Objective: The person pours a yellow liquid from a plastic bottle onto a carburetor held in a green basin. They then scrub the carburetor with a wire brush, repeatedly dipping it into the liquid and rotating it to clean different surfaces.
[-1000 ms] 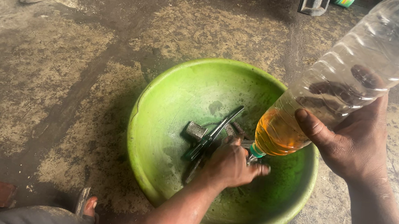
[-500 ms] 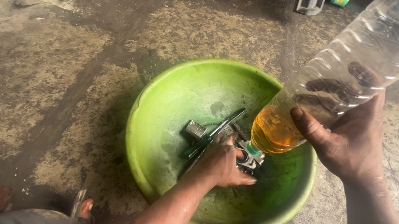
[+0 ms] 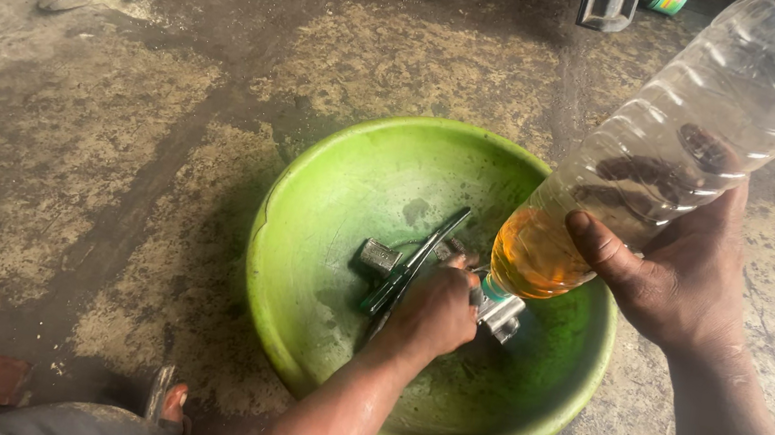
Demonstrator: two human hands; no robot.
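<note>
Amber liquid (image 3: pixel 535 259) sat pooled at the neck end of the clear plastic bottle (image 3: pixel 689 159), which the right hand (image 3: pixel 678 273) held tipped mouth-down over the green basin (image 3: pixel 329 199), thumb and fingers clamped around its ribbed body. Down in the basin, the left hand (image 3: pixel 429 314) was closed over a grey metal part (image 3: pixel 495 312) just under the bottle's mouth, with a dark curved tool (image 3: pixel 416 267) and a small metal block (image 3: pixel 380 257) lying beside it. Compared with a second ago, the left hand had drawn slightly back toward the basin's middle, leaving more of the metal part showing beneath the bottle. The bottle's tilt looked unchanged, and whether any liquid was running could not be told. The basin rested on the stained concrete floor (image 3: pixel 116 139).
</note>
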